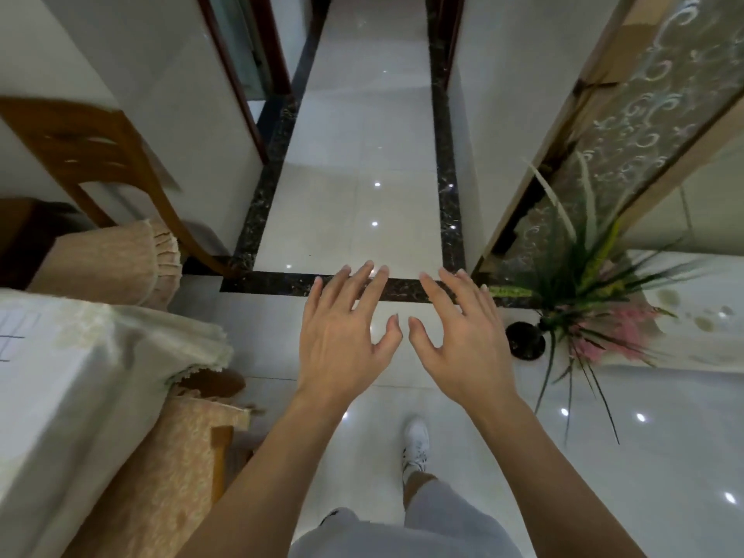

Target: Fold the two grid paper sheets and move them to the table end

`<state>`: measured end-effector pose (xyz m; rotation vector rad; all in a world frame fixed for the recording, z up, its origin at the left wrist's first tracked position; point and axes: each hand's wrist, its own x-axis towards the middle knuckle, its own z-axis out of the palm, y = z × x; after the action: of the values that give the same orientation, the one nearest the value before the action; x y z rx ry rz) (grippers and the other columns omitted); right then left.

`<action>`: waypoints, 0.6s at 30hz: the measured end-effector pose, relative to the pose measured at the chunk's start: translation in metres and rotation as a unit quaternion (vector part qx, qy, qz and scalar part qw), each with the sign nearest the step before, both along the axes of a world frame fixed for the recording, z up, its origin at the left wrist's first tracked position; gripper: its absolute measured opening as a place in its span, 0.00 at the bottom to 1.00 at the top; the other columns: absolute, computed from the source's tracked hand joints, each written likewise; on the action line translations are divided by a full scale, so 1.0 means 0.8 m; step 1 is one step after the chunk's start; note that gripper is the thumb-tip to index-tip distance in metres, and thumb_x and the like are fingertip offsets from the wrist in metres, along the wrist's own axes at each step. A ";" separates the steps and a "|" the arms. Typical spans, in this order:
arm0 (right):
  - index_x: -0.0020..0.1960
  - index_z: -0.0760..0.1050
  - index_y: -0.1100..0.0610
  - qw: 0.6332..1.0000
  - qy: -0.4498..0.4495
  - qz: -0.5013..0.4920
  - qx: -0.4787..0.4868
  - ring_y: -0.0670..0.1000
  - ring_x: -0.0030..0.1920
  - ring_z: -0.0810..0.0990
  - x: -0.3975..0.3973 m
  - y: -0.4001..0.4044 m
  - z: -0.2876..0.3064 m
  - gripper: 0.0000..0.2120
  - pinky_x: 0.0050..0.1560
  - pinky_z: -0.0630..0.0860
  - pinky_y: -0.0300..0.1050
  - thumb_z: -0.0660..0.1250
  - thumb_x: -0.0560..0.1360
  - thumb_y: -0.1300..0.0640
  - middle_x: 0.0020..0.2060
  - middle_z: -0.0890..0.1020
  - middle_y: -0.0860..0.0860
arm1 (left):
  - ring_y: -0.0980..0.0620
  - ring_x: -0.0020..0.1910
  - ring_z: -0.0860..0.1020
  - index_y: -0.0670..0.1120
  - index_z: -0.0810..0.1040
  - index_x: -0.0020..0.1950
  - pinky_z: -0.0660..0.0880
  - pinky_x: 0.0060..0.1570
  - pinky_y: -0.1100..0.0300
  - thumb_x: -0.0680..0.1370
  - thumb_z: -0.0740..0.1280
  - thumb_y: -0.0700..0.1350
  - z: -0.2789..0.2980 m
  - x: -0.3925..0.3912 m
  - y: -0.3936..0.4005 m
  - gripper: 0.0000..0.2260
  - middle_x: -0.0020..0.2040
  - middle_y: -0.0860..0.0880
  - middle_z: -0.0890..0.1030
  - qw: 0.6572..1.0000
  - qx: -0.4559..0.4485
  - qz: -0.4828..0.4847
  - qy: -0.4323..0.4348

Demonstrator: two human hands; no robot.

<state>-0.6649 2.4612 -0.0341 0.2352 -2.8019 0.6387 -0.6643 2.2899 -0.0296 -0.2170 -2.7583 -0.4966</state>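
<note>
Hovering spread, left hand [342, 332], right hand [455, 336], over glossy tile floor [362, 195].

Grid paper at the frame's left edge

Only a small part of one white grid paper sheet [14, 336] was seen, marked with dark ruled lines and laid flat on the cloth-covered table [80, 396]; a second sheet could not be made out, and no fold was visible.

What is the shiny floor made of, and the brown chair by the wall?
The glossy white floor looks like polished ceramic or stone tile: it mirrors ceiling lights as bright dots and shows thin grout lines, with a dark speckled border strip. The brown chair back looks like varnished wood, with a warm, smooth sheen and carved cut-outs.
</note>
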 end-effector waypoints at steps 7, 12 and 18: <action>0.73 0.71 0.52 0.994 -0.003 0.111 -0.007 0.56 0.75 0.66 -0.151 0.000 0.005 0.27 0.75 0.62 0.59 0.58 0.78 0.42 0.71 0.73 0.54 | 0.46 0.74 0.68 0.50 0.69 0.75 0.58 0.76 0.46 0.78 0.59 0.57 0.010 -0.117 0.004 0.26 0.73 0.49 0.72 0.995 -0.028 0.093 -0.012; 0.74 0.69 0.52 0.986 -0.033 0.164 -0.011 0.57 0.75 0.65 -0.214 -0.021 0.002 0.28 0.76 0.58 0.56 0.57 0.78 0.42 0.72 0.72 0.54 | 0.47 0.75 0.66 0.51 0.67 0.76 0.58 0.76 0.45 0.78 0.59 0.58 0.006 -0.142 -0.016 0.27 0.75 0.49 0.71 0.982 -0.030 0.178 -0.053; 0.74 0.69 0.52 0.969 -0.035 0.243 -0.001 0.56 0.75 0.65 -0.272 -0.077 -0.001 0.27 0.76 0.56 0.55 0.58 0.78 0.43 0.72 0.71 0.54 | 0.46 0.74 0.68 0.51 0.68 0.76 0.59 0.76 0.43 0.78 0.59 0.58 0.003 -0.161 -0.057 0.27 0.74 0.49 0.72 0.964 -0.021 0.257 -0.059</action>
<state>-0.8828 2.3996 -0.0345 0.9351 -2.8186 0.7610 -0.7928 2.2440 -0.0274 0.5240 -2.7855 -0.3169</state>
